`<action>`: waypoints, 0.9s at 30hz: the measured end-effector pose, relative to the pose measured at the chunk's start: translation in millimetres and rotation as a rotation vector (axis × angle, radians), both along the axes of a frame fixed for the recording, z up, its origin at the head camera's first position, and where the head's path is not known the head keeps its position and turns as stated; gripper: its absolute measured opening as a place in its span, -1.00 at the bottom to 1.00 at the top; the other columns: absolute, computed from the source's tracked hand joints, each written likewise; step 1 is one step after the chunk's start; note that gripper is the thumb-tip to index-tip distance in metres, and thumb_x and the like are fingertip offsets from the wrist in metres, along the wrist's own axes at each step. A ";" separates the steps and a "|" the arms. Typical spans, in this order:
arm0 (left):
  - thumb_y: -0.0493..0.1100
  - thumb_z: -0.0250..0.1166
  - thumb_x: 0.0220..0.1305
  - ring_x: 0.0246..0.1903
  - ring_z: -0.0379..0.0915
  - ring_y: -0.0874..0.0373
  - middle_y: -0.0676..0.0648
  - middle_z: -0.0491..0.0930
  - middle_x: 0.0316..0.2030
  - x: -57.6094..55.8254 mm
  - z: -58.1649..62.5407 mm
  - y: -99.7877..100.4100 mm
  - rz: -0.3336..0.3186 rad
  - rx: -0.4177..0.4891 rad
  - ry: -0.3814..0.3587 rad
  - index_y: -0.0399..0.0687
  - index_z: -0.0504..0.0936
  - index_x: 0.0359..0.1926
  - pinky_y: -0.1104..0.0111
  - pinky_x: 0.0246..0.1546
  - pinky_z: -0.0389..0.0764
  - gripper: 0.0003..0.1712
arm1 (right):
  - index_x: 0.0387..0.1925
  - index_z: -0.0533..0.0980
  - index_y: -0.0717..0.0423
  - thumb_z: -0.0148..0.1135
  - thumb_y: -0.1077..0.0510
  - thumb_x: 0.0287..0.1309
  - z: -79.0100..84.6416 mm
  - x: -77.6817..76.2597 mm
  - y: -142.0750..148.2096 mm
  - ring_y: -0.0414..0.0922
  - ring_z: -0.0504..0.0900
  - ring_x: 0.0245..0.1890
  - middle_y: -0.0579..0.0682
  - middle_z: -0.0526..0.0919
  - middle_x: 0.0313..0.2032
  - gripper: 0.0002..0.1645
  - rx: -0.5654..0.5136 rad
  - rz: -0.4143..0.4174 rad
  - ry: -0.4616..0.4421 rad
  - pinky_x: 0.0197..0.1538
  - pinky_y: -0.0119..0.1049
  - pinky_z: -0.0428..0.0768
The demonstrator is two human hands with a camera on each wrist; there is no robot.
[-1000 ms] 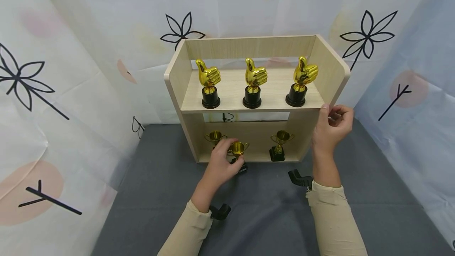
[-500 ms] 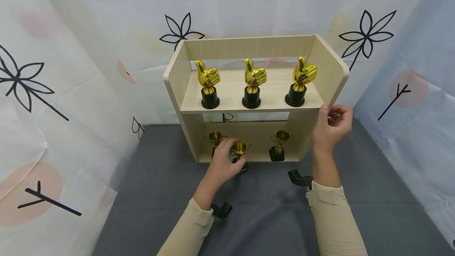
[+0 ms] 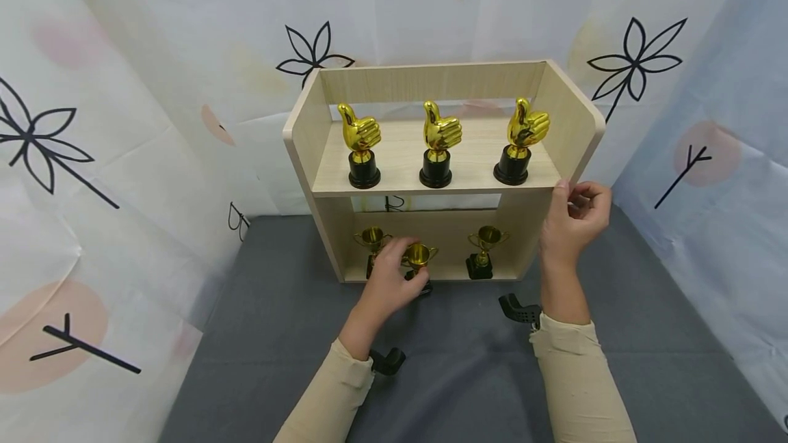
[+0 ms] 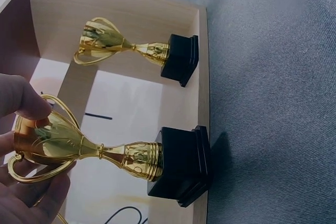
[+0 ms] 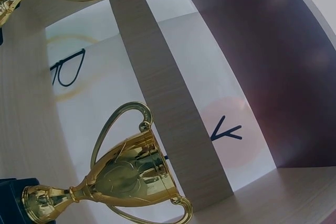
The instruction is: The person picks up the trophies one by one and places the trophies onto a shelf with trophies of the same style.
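Observation:
My left hand (image 3: 390, 282) holds a small gold trophy cup (image 3: 420, 256) by its bowl, thumb on one side and fingers on the other. In the left wrist view, this trophy's black base (image 4: 181, 163) overlaps the front edge of the lower shelf; whether it touches the board I cannot tell. My right hand (image 3: 572, 221) grips the front edge of the wooden shelf unit's right side panel (image 3: 569, 122), thumb in front. A matching trophy cup (image 3: 488, 238) stands upright on the lower shelf to the right. Another trophy cup (image 3: 372, 238) is at the left, partly hidden by my left hand.
Several thumbs-up trophies, three gold ones with black bases, stand in a row on the upper board (image 3: 400, 149). The shelf unit rests on a dark grey cloth (image 3: 455, 368). Patterned white fabric (image 3: 185, 53) hangs behind and at both sides.
My left hand has moved slightly right, carrying the trophy cup with it, so more of the left trophy shows. The right hand stays on the side panel.

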State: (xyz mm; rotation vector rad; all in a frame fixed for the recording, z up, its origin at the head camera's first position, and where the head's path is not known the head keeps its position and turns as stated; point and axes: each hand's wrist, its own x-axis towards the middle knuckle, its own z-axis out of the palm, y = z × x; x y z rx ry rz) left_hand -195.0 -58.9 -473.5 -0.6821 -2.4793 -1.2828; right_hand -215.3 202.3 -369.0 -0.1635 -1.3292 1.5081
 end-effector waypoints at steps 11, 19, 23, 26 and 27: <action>-0.24 0.44 0.31 0.24 0.56 -0.08 -0.15 0.60 0.26 -3.2 -1.0 2.7 -0.012 0.005 -0.044 -0.10 0.57 0.34 -0.02 0.22 0.64 -0.42 | -0.30 0.39 0.48 0.26 0.21 0.27 0.2 0.6 -0.8 -0.30 0.43 -0.44 -0.23 0.43 -0.39 -0.66 0.002 -0.001 0.006 -0.31 -0.43 0.36; -0.29 0.43 0.29 0.25 0.56 -0.10 -0.18 0.59 0.27 -6.4 -2.6 4.6 -0.021 0.014 -0.035 -0.15 0.55 0.36 -0.05 0.25 0.62 -0.38 | -0.33 0.40 0.42 0.26 0.20 0.26 0.0 0.0 0.1 -0.31 0.42 -0.45 -0.22 0.43 -0.40 -0.69 -0.003 0.000 0.017 -0.33 -0.43 0.34; -0.30 0.43 0.28 0.25 0.56 -0.10 -0.20 0.59 0.28 -8.4 -4.4 6.1 -0.020 0.019 -0.020 -0.13 0.54 0.38 -0.05 0.24 0.63 -0.36 | -0.32 0.40 0.44 0.26 0.20 0.26 -0.5 -0.3 0.3 -0.31 0.43 -0.43 -0.23 0.43 -0.39 -0.68 -0.004 0.001 0.016 -0.32 -0.43 0.34; -0.30 0.43 0.27 0.24 0.56 -0.10 -0.19 0.59 0.29 -9.2 -4.4 7.5 -0.017 0.020 -0.020 -0.12 0.54 0.38 -0.06 0.22 0.63 -0.35 | -0.32 0.41 0.39 0.27 0.20 0.27 -0.5 -0.4 0.1 -0.30 0.44 -0.43 -0.23 0.43 -0.38 -0.71 -0.008 0.003 0.008 -0.31 -0.43 0.35; -0.31 0.43 0.28 0.24 0.56 -0.10 -0.19 0.59 0.29 -9.5 -4.4 7.9 -0.016 0.019 -0.023 -0.12 0.53 0.38 -0.06 0.22 0.63 -0.36 | -0.32 0.42 0.38 0.27 0.20 0.27 -0.6 -0.4 0.0 -0.30 0.44 -0.42 -0.23 0.43 -0.38 -0.72 -0.008 0.004 0.005 -0.31 -0.43 0.35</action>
